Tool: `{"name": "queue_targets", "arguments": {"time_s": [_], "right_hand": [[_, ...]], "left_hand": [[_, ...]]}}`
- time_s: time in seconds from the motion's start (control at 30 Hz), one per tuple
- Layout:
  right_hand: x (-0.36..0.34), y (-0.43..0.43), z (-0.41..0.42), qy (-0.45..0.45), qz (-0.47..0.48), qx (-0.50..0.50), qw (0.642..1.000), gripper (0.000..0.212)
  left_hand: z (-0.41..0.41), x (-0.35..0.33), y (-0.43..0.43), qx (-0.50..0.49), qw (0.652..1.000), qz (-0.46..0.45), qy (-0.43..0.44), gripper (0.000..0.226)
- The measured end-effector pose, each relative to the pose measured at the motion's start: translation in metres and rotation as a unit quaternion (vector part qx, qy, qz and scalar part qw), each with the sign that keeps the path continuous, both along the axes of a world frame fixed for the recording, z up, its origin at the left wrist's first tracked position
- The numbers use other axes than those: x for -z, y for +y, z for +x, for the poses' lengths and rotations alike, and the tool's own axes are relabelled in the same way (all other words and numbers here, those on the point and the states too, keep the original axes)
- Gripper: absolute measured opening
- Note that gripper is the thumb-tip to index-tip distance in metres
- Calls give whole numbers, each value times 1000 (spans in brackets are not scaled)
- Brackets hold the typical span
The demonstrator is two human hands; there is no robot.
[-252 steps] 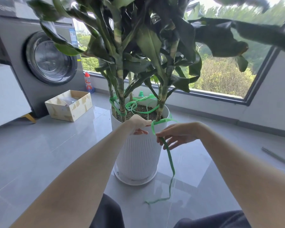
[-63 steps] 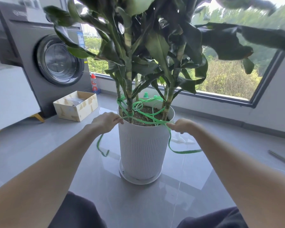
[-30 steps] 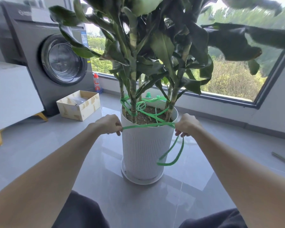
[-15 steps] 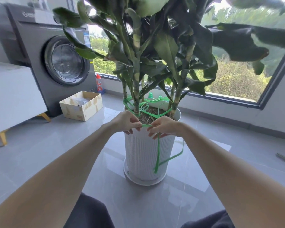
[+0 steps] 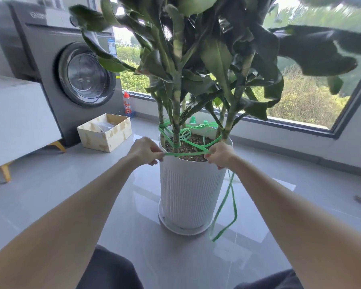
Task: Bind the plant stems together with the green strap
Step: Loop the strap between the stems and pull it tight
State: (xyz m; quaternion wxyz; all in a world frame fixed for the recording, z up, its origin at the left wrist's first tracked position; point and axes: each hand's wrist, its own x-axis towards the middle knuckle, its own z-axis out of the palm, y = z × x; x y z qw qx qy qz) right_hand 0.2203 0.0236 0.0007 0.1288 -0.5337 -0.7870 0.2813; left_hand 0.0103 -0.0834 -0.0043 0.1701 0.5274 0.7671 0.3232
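Green strap [image 5: 184,153] stretches taut across the white pot [image 5: 192,190] at its near rim, looped round the stems [image 5: 176,122] above; left hand [image 5: 145,150] and right hand [image 5: 219,154], together a moment ago, now pinch it at the pot's opposite sides; probably cinching a knot.

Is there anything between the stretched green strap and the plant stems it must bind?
Nothing visible does. The left hand and right hand pinch the green strap taut above the white pot, directly before the stems.
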Motion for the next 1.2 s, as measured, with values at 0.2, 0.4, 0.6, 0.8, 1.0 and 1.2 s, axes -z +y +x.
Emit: {"name": "queue_targets", "arguments": {"time_s": [0.2, 0.4, 0.6, 0.8, 1.0, 1.2], "right_hand": [[-2, -15, -18, 40, -8, -137, 990, 36], [1, -20, -23, 110, 53, -134, 983, 16], [-1, -14, -25, 124, 144, -6, 982, 11], [4, -5, -33, 52, 210, 104, 971, 18], [4, -2, -46, 81, 163, 92, 979, 13], [9, 6, -56, 119, 114, 83, 983, 16]], "left_hand": [[15, -4, 8, 8, 1000, -4, -15, 13], [21, -3, 14, 6, 999, -11, -32, 15], [14, -4, 11, -41, 975, -19, -216, 26], [3, 5, 15, -58, 962, 7, -268, 30], [9, 8, 33, -49, 967, 3, -252, 22], [14, 8, 44, -66, 961, -16, -269, 25]]}}
